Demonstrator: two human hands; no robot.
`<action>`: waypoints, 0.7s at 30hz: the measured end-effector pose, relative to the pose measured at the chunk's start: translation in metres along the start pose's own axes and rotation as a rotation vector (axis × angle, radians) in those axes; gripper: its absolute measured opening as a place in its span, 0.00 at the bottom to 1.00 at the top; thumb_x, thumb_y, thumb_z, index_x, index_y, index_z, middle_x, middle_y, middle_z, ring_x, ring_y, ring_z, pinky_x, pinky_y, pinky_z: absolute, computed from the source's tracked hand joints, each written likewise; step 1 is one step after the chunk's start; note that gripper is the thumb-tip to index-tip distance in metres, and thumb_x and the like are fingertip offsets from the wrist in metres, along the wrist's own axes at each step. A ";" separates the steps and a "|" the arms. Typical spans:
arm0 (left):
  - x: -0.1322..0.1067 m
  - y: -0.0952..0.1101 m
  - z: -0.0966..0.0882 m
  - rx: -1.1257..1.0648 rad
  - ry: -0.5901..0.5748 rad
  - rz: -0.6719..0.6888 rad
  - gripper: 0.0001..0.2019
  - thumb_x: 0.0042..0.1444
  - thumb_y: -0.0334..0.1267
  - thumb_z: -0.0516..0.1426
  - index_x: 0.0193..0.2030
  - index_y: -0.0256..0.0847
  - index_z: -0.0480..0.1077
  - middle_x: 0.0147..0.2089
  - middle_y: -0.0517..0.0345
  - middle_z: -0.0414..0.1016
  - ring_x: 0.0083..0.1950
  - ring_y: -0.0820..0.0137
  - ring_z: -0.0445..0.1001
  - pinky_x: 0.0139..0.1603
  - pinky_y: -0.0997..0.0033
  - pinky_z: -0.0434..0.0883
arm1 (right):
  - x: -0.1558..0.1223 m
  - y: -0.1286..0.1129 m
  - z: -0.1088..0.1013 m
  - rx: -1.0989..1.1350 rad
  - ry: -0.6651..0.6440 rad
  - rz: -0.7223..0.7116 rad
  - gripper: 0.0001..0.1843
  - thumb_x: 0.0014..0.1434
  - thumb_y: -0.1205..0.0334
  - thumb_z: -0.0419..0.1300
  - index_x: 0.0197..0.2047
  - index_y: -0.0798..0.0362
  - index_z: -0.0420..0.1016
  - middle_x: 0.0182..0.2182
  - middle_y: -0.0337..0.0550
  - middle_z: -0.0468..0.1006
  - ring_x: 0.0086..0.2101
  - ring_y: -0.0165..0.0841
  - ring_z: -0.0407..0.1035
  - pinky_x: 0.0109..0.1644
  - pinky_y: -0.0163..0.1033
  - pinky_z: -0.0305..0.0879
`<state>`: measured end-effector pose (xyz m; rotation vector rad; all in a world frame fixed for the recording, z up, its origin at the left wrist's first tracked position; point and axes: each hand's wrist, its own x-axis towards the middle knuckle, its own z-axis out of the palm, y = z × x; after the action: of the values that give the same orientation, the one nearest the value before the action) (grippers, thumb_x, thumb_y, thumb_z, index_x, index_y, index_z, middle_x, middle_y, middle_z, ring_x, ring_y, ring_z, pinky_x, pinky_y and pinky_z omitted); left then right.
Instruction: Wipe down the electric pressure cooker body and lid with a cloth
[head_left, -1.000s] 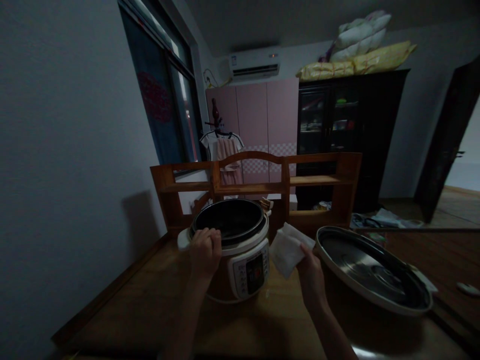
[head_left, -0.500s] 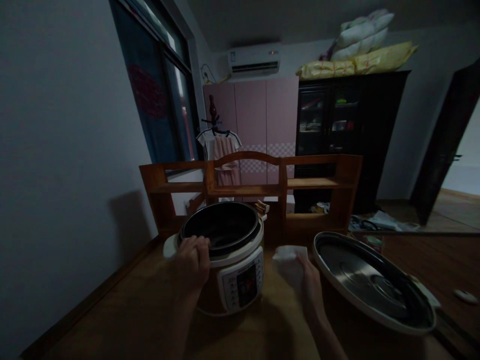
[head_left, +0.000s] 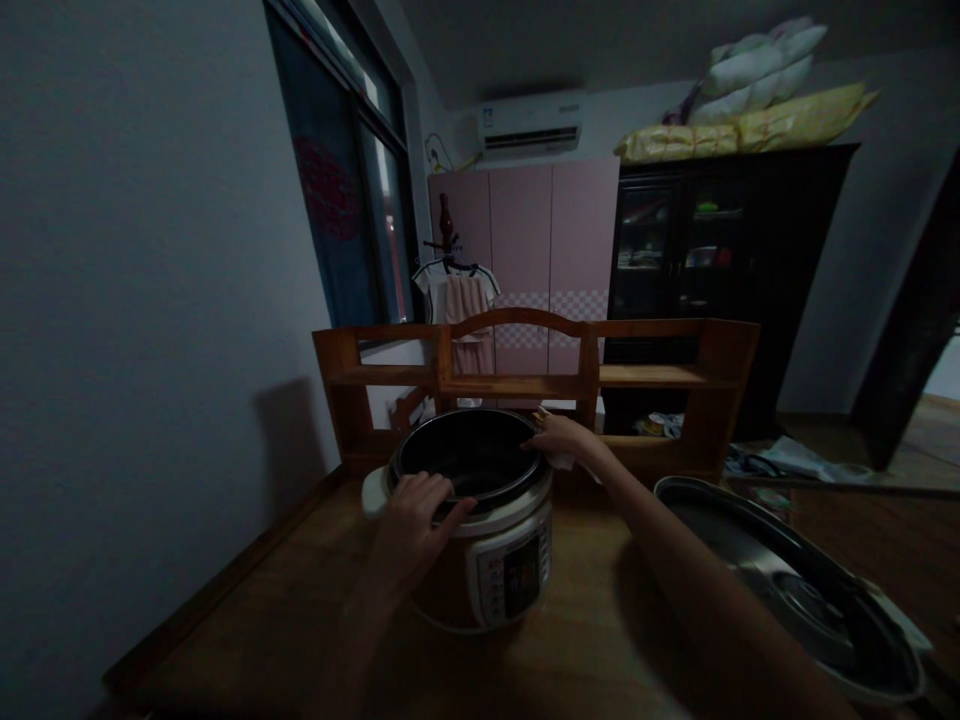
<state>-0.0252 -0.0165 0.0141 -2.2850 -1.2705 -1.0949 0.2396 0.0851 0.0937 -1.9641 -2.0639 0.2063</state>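
Note:
An electric pressure cooker (head_left: 457, 590) stands without its lid on the wooden table, its button panel facing me and slightly right. Inside it sits a dark inner pot (head_left: 465, 455). My left hand (head_left: 416, 515) is closed over the front left of the rim, fingers hooked inside and thumb along the edge. At the far right of the rim, my right hand (head_left: 562, 437) holds a white tissue (head_left: 561, 461) against the cooker's edge; its fingers partly hide the tissue. The round lid (head_left: 780, 590) lies to the right, underside up, partly behind my right forearm.
A wooden shelf rack (head_left: 517, 384) rises along the table's back edge, close behind the cooker. On the left is a bare wall (head_left: 165, 330). Farther back stand a pink wardrobe (head_left: 521, 230), a dark cabinet (head_left: 780, 250) and a rack with hanging clothes (head_left: 465, 292).
My right hand has moved left and away from me with the tissue, from beside the cooker to its right rim. My left hand stays on the front left rim. The view has turned slightly left.

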 end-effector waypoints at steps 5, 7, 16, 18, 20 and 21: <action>0.004 0.002 -0.004 -0.008 -0.021 -0.010 0.20 0.64 0.59 0.53 0.37 0.43 0.73 0.41 0.55 0.79 0.44 0.62 0.73 0.51 0.57 0.67 | -0.002 -0.007 -0.001 -0.099 -0.017 0.034 0.19 0.68 0.50 0.61 0.54 0.55 0.73 0.51 0.48 0.77 0.47 0.39 0.74 0.53 0.51 0.72; 0.005 0.007 -0.005 -0.024 -0.035 -0.039 0.19 0.65 0.57 0.52 0.37 0.44 0.73 0.40 0.57 0.79 0.44 0.63 0.73 0.58 0.53 0.64 | -0.004 -0.008 0.000 -0.127 -0.002 0.039 0.19 0.68 0.51 0.61 0.55 0.55 0.73 0.52 0.48 0.76 0.49 0.40 0.74 0.54 0.52 0.71; 0.009 0.020 -0.015 -0.006 -0.108 -0.119 0.20 0.64 0.58 0.53 0.35 0.45 0.74 0.39 0.58 0.79 0.46 0.60 0.71 0.63 0.45 0.57 | -0.001 -0.013 -0.003 -0.159 0.058 0.052 0.18 0.67 0.51 0.62 0.51 0.55 0.75 0.51 0.49 0.77 0.51 0.41 0.73 0.57 0.53 0.69; 0.009 0.018 -0.016 -0.006 -0.086 -0.100 0.19 0.65 0.57 0.52 0.36 0.45 0.75 0.39 0.57 0.78 0.45 0.61 0.71 0.57 0.52 0.62 | 0.001 -0.016 -0.006 -0.134 0.078 0.061 0.18 0.66 0.50 0.62 0.48 0.56 0.77 0.48 0.48 0.79 0.48 0.39 0.74 0.55 0.51 0.70; 0.011 0.015 -0.016 -0.025 -0.047 -0.091 0.19 0.67 0.54 0.51 0.35 0.45 0.74 0.38 0.57 0.78 0.44 0.62 0.70 0.53 0.56 0.63 | 0.002 -0.019 -0.011 -0.096 0.102 0.061 0.17 0.65 0.50 0.63 0.45 0.57 0.78 0.44 0.48 0.81 0.45 0.38 0.76 0.51 0.47 0.72; 0.012 0.012 -0.016 -0.041 -0.025 -0.090 0.19 0.67 0.53 0.51 0.34 0.44 0.73 0.37 0.57 0.77 0.44 0.63 0.69 0.51 0.58 0.64 | 0.002 -0.020 -0.014 -0.073 0.117 0.056 0.16 0.64 0.52 0.63 0.43 0.58 0.79 0.42 0.48 0.81 0.43 0.38 0.76 0.48 0.45 0.72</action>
<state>-0.0187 -0.0255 0.0347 -2.2980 -1.3859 -1.1355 0.2244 0.0849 0.1131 -2.0276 -1.9705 0.0270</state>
